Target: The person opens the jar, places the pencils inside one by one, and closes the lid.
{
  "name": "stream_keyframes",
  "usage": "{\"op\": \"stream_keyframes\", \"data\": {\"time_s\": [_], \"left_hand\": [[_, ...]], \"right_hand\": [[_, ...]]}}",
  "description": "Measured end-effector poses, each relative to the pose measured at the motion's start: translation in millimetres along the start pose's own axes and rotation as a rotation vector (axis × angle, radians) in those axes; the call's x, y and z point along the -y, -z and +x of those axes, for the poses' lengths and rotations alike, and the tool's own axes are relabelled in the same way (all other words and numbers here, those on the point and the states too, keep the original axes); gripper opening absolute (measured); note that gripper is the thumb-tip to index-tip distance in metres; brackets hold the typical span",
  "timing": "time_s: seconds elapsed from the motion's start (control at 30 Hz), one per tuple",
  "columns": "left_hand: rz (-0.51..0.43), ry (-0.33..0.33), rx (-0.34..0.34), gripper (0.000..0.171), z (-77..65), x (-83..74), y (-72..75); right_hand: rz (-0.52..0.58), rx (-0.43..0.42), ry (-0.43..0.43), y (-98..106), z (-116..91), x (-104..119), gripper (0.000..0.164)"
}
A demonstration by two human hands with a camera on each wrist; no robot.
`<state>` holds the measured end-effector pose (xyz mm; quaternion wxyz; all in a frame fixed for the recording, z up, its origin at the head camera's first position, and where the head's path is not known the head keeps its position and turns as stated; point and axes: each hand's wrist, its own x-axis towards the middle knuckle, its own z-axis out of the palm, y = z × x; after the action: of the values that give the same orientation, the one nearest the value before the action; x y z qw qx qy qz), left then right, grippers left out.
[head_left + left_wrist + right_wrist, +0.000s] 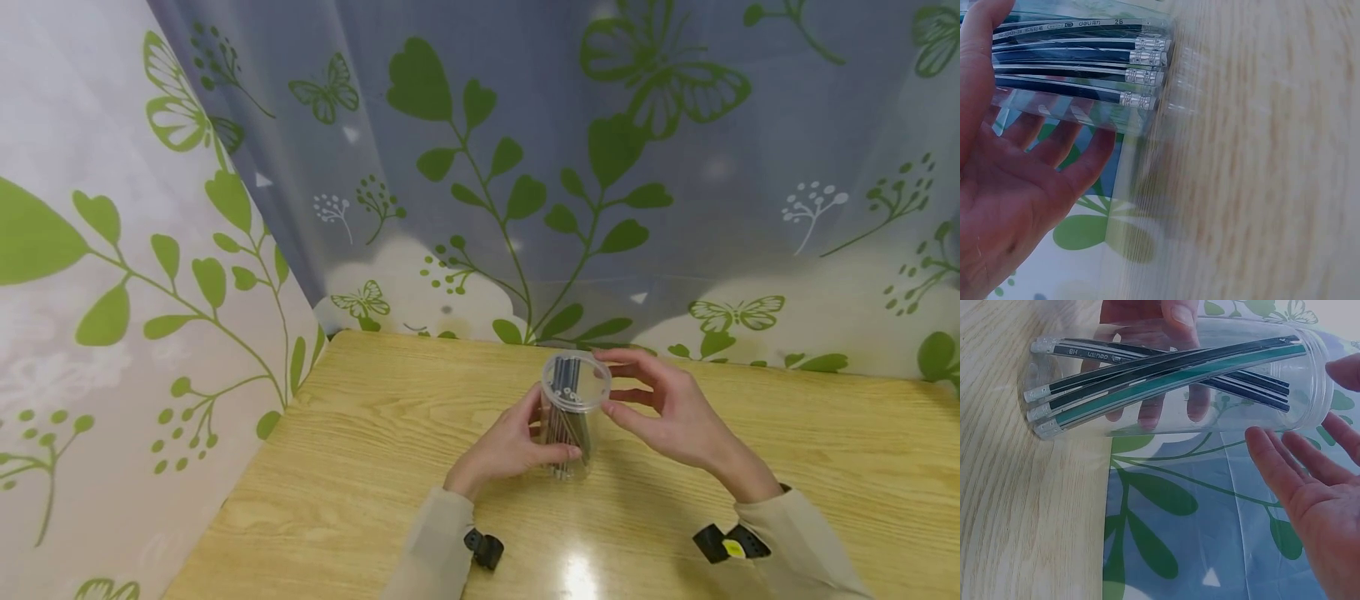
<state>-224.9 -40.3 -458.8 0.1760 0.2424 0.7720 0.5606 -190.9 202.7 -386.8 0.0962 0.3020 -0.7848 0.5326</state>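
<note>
My left hand (502, 446) grips a clear plastic jar (588, 437) round its side, fingers behind it and thumb across its front. Several dark pencils (1166, 372) with erasers, one of them green-striped (1141, 387), lean crossed inside, erasers towards the base. In the left wrist view, Deli lettering marks one pencil (1066, 28). My right hand (675, 408) is beside the jar's round clear top (576, 406), thumb and fingertips at its right edge, other fingers spread in the right wrist view. Whether a separate lid covers the top, I cannot tell.
A light wood-grain table (360, 467) lies beneath the hands. Behind it hangs a blue-grey curtain (487, 50) printed with green leaves and butterflies, and a pale printed sheet (45, 333) borders the left side. Black straps (486, 550) circle both wrists.
</note>
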Motion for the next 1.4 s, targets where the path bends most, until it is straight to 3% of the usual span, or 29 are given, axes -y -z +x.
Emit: {"op": "stream_keyframes", "data": {"time_s": [0.27, 0.53, 0.8, 1.13, 1.27, 1.4], "left_hand": [[-0.003, -0.012, 0.005, 0.093, 0.5, -0.5, 0.2], [-0.019, 0.020, 0.006, 0.095, -0.7, -0.5, 0.0], [-0.026, 0.026, 0.007, 0.097, -0.5, 0.0, -0.5], [-0.017, 0.029, 0.022, 0.096, -0.7, 1.5, 0.9], [-0.007, 0.016, 0.031, 0.095, -0.1, 1.0, 0.6], [-0.006, -0.002, 0.030, 0.094, 0.9, 1.1, -0.4]], "right_hand": [[0.016, -0.041, -0.006, 0, -1, 0, 0.042], [0.019, -0.014, 0.013, -1, 1, -1, 0.056], [0.021, -0.033, 0.018, -1, 1, -1, 0.048], [-0.037, 0.086, 0.006, 1, 9, -5, 0.051], [-0.069, 0.039, -0.031, -2, 10, -4, 0.040], [-0.177, -0.037, -0.035, -11, 12, -1, 0.040]]}}
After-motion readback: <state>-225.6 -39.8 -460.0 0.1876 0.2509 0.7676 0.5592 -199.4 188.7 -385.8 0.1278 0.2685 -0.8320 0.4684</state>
